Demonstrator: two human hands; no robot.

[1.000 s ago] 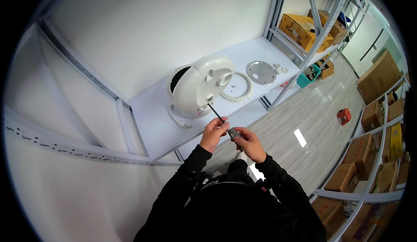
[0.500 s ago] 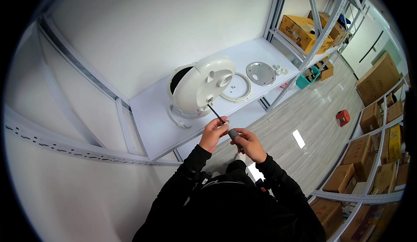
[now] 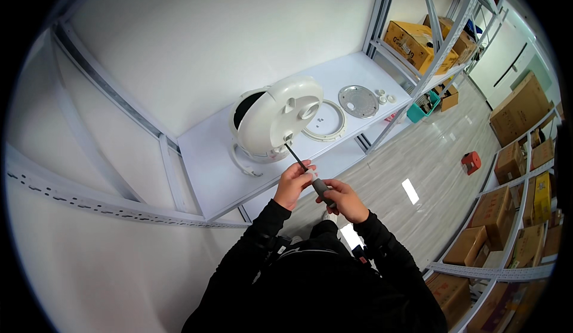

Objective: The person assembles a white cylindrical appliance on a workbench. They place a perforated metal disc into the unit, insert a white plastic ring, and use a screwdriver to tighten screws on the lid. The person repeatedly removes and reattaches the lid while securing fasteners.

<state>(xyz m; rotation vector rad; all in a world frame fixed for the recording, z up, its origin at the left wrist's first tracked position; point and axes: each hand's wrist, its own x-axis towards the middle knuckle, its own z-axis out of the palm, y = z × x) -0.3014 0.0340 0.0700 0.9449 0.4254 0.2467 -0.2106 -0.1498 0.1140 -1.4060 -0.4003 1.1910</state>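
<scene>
A white round appliance stands on the white shelf with its lid raised toward me. A screwdriver with a dark shaft and grey handle points its tip at the lower edge of the lid. My right hand grips the handle. My left hand is closed around the shaft just ahead of the handle. Both arms wear black sleeves.
A white ring, a grey metal disc and some small white parts lie on the shelf to the right of the appliance. Cardboard boxes fill neighbouring racks. A red object sits on the grey floor.
</scene>
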